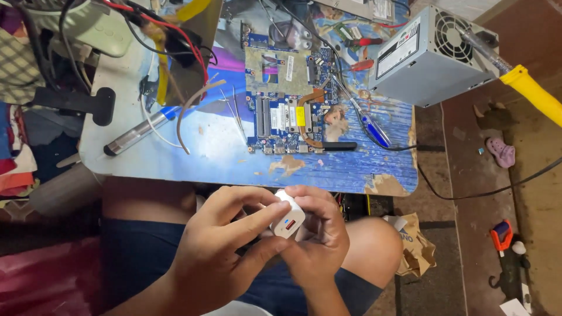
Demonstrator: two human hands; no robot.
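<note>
Both hands' fingers close on a white charger block (286, 221) above the lap: left hand (219, 251) pinching its port end, right hand (319, 234) cupping its body. Probably light, rigid, smooth-sided (best gripped on flat faces). Beyond: blue table (345, 172), circuit board (287, 111), power supply (430, 55).

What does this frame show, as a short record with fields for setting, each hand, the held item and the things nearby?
setting: seated person at a worn blue table, seen from the head camera
left hand: grips the white charger block from the left
right hand: cradles the same block from the right
held item: small white cube with a red port facing the camera
on table: laptop circuit board, blue-handled screwdriver, grey power supply box, silver pen-like tool
floor: pink shoe
</note>
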